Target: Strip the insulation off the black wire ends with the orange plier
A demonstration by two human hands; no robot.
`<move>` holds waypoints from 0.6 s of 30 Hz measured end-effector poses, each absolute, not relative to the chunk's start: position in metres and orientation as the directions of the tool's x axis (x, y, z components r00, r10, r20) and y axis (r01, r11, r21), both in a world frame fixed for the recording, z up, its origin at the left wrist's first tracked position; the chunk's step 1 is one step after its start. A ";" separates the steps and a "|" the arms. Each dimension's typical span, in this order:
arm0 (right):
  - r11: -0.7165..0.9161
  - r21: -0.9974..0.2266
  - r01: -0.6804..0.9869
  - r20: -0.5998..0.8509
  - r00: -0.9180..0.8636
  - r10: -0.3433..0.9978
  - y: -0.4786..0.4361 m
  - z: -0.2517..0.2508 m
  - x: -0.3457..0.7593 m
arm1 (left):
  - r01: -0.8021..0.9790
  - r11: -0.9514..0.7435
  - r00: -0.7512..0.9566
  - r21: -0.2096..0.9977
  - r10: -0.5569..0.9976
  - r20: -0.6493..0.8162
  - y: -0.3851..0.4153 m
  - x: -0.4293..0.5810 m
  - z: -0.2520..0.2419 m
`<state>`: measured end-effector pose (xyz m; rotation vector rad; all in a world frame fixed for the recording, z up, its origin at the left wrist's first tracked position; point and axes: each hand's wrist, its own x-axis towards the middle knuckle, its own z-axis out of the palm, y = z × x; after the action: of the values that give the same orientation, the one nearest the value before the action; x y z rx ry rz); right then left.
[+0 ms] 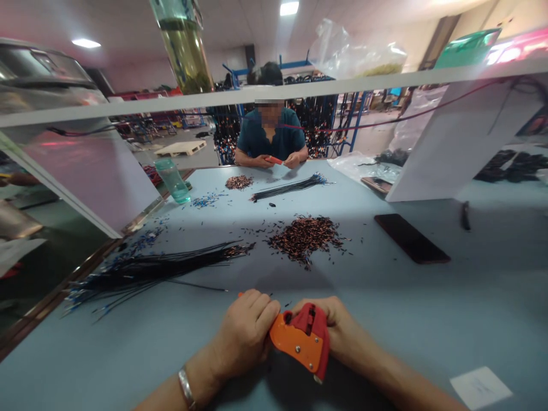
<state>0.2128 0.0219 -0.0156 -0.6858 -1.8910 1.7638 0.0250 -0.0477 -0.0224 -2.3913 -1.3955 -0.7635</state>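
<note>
My left hand (248, 328) is wrapped around the handles of an orange and red wire stripper (298, 342), near the table's front edge. The tool's wide jaw end points right and toward me. My right hand (338, 328) is curled in against the far side of that red jaw end. Its fingertips are hidden behind the tool, so what they pinch cannot be made out. Beyond the hands lies a heap of short black and copper-coloured cut pieces (305, 237). A bundle of thin black wires (171, 265) with blue and metal ends stretches across the table's left side.
Across the table (428, 308), a person (272, 134) holds another orange tool. Between us lie a second wire bundle (295, 185) and a smaller copper heap (238, 182). A black phone (411, 238) is at right, a green bottle (172, 181) at left. A white shelf (240, 97) spans overhead.
</note>
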 end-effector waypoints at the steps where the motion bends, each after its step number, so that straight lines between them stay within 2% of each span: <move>1: 0.052 -0.998 0.040 0.002 -0.769 0.639 0.022 -0.016 0.213 | 0.869 -0.493 0.394 0.030 0.728 0.560 -0.048 0.025 -0.023; 11: -0.025 -1.000 0.014 -0.026 -0.777 0.629 0.019 -0.014 0.209 | 0.881 -0.474 0.387 0.010 0.730 0.564 -0.048 0.024 -0.025; 18: -0.136 -0.990 -0.021 -0.068 -0.786 0.615 0.019 -0.013 0.207 | 0.880 -0.471 0.360 0.066 0.751 0.553 -0.047 0.022 -0.027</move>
<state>0.2067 0.0185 -0.0129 -0.6636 -1.7084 1.9734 0.0219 -0.0472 -0.0273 -2.3814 -1.4590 -0.7726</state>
